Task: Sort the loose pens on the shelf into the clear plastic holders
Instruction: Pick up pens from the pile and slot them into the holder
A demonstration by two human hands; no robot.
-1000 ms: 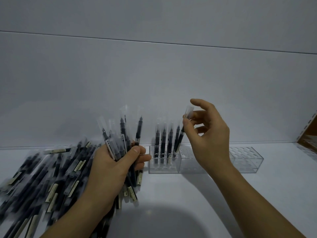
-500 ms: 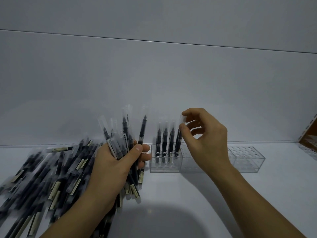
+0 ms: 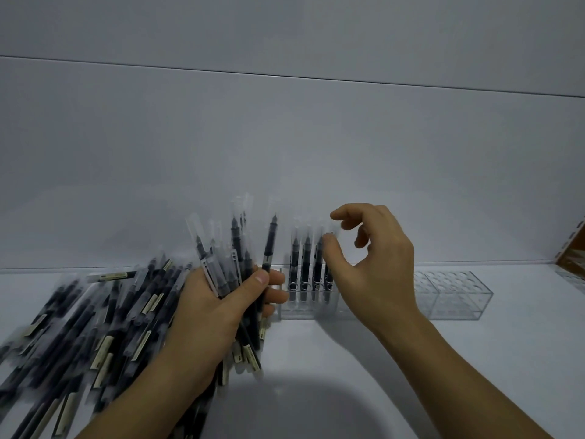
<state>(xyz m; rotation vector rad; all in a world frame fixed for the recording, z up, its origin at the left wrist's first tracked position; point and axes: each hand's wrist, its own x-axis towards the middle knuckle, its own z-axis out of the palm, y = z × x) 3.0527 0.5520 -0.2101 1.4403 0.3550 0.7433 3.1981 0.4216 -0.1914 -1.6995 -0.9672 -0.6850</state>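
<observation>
Loose black pens in clear sleeves lie in a pile (image 3: pixel 79 327) on the white shelf at the left. My left hand (image 3: pixel 218 305) grips a bundle of these pens (image 3: pixel 235 248), tips up. Right of it a clear plastic holder (image 3: pixel 308 310) carries several upright pens (image 3: pixel 305 264). My right hand (image 3: pixel 373 264) hovers at the rightmost of them; its thumb is beside the pen's cap and the forefinger is lifted away, pinching nothing. Empty clear holders (image 3: pixel 456 296) continue the row to the right, partly hidden by my right wrist.
The grey back wall rises straight behind the holders. At the far right edge there is a brown wooden piece (image 3: pixel 574 245) and the corner of another clear holder (image 3: pixel 573 278). Bare white shelf (image 3: pixel 316 391) lies between my forearms.
My right hand lowered its pen into the holder beside the others, then its thumb and forefinger parted from the cap. The left hand kept its bundle almost still.
</observation>
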